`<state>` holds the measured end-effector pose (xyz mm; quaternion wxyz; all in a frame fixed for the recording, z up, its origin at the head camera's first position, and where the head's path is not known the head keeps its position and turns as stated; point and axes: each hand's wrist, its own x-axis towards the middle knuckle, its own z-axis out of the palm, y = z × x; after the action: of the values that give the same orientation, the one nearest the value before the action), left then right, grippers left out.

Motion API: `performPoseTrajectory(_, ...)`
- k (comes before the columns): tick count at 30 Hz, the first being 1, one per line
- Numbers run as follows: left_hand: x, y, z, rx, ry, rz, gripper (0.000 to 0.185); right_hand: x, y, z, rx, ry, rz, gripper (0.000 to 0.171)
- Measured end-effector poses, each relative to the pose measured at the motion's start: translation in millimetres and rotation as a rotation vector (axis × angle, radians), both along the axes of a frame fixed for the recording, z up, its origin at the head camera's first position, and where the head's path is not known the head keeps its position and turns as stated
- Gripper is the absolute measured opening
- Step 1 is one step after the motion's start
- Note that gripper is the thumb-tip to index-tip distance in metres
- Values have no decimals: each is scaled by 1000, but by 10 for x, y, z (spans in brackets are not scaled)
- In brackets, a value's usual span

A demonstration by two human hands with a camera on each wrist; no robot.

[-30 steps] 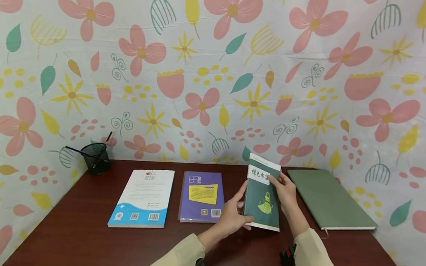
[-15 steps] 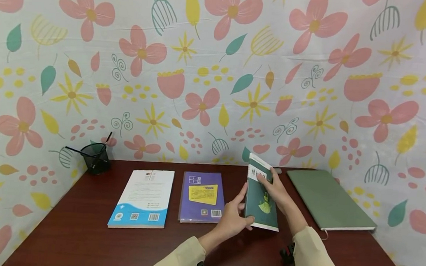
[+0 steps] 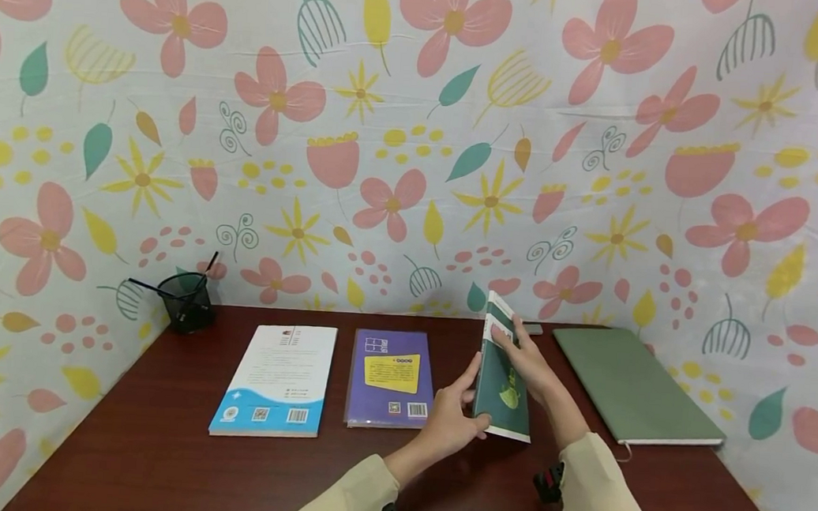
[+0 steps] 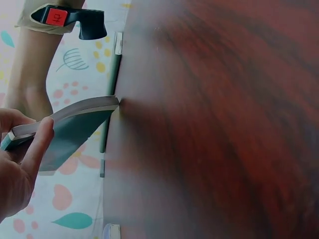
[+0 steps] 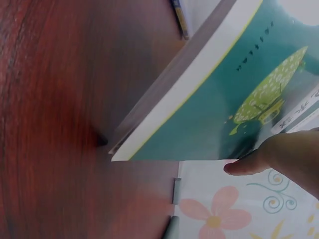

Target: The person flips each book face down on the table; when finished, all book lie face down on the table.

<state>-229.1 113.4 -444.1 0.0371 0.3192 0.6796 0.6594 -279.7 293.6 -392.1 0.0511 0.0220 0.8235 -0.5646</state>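
Note:
A teal paperback book (image 3: 502,389) stands tilted on its long edge on the dark wooden table (image 3: 153,451), with its cover facing right. My left hand (image 3: 451,417) grips its near lower corner, the thumb and a finger on the page edge (image 4: 75,129). My right hand (image 3: 526,363) lies along the cover with the fingers stretched toward the book's top. In the right wrist view a fingertip (image 5: 249,164) presses the teal cover (image 5: 234,94) beside its yellow-green drawing. In the left wrist view my left hand (image 4: 20,169) fills the lower left corner.
A purple book (image 3: 390,377) and a white-and-blue book (image 3: 275,377) lie flat to the left. A green notebook (image 3: 631,382) lies flat to the right. At the back left stands a black mesh pen cup (image 3: 187,302). Floral cloth walls the table on three sides.
The teal book has swung up from nearly facing me to standing steeply on its edge. My right hand slid from its right edge onto the cover.

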Motion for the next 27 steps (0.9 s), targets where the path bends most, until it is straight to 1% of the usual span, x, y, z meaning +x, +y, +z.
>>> performPoseTrajectory(4,3,13,13,-18,28,38,92,15,-57,33,22,35,9,88)
performPoseTrajectory(8,17,13,24,-15,37,56,92,32,-119,82,1,90,-8,82)
performPoseTrajectory(9,45,2,63,-13,38,57,91,37,-132,94,-12,100,-15,81)
performPoseTrajectory(13,73,4,93,-1,54,63,90,50,-166,102,-62,136,-26,80)
performPoseTrajectory(15,109,-12,153,1,58,56,88,51,-188,89,-80,158,-23,82)
performPoseTrajectory(16,105,-13,152,5,59,52,88,54,-202,84,-85,171,-21,82)
performPoseTrajectory(19,140,-45,233,17,56,45,85,62,-252,95,-103,215,-22,82)
performPoseTrajectory(21,125,-49,223,22,53,55,84,73,-280,117,-94,243,-29,81)
performPoseTrajectory(23,90,-32,180,21,54,72,84,81,-292,141,-66,275,-45,78)
performPoseTrajectory(25,58,-1,134,14,64,88,84,89,-289,158,-17,306,-81,74)
performPoseTrajectory(27,35,38,98,11,79,86,82,97,-276,165,46,344,-122,68)
